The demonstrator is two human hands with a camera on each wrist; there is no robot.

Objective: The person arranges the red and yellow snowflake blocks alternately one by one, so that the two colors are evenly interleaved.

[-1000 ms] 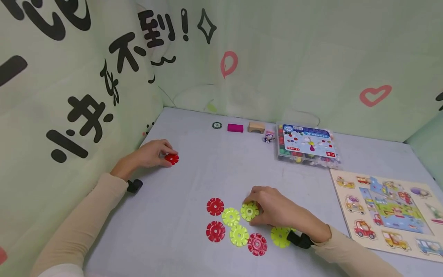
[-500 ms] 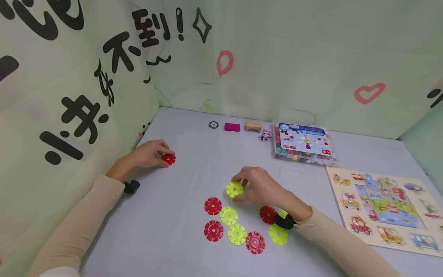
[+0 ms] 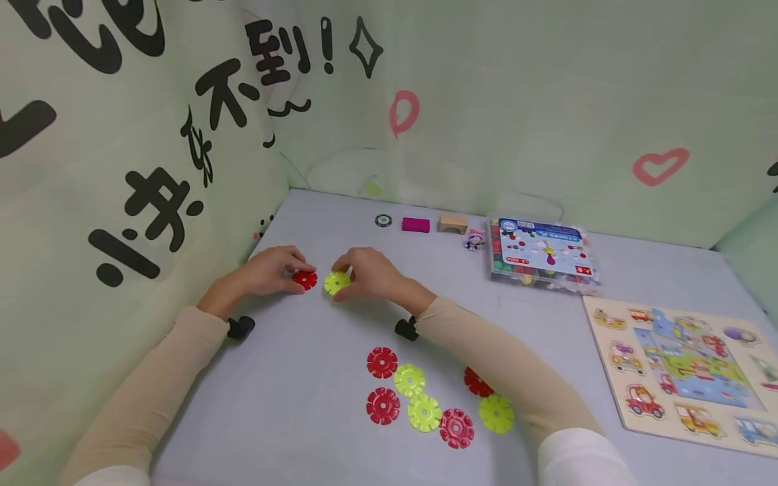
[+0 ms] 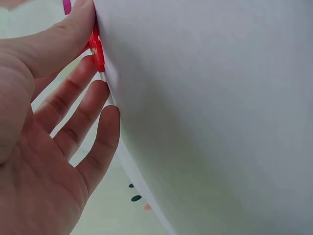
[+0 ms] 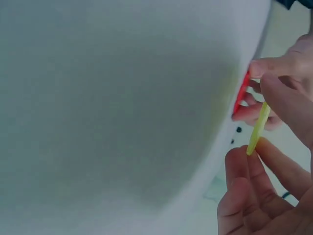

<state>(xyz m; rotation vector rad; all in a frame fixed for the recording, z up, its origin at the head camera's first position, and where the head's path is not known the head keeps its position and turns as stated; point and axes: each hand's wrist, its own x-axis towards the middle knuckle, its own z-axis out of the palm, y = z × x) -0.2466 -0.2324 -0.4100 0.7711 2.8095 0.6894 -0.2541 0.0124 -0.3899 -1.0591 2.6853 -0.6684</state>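
Note:
My left hand [image 3: 271, 271] rests at the far left of the table, pinching a red snowflake building disc [image 3: 306, 280] that lies flat on the surface. Just to its right, my right hand [image 3: 375, 273] holds a yellow-green snowflake disc [image 3: 336, 283] between thumb and fingers. In the right wrist view this yellow disc [image 5: 259, 128] is edge-on and off the table, apart from the red disc [image 5: 241, 94]. Toward the front lie more discs, among them a red disc [image 3: 382, 362], a yellow disc [image 3: 424, 412] and a pinkish-red disc [image 3: 456, 428].
Along the back stand a round token [image 3: 383, 221], a magenta block [image 3: 416, 225], a wooden arch block [image 3: 452, 224], a small figurine [image 3: 475, 239] and a clear box of beads [image 3: 543, 251]. A wooden puzzle board [image 3: 614, 398] lies at the right. The right sleeve partly covers a red disc [image 3: 477, 383].
My right hand has lifted the yellow-green disc from the front group and carried it leftward and back beside the red disc. My left hand has stayed in place with its red disc.

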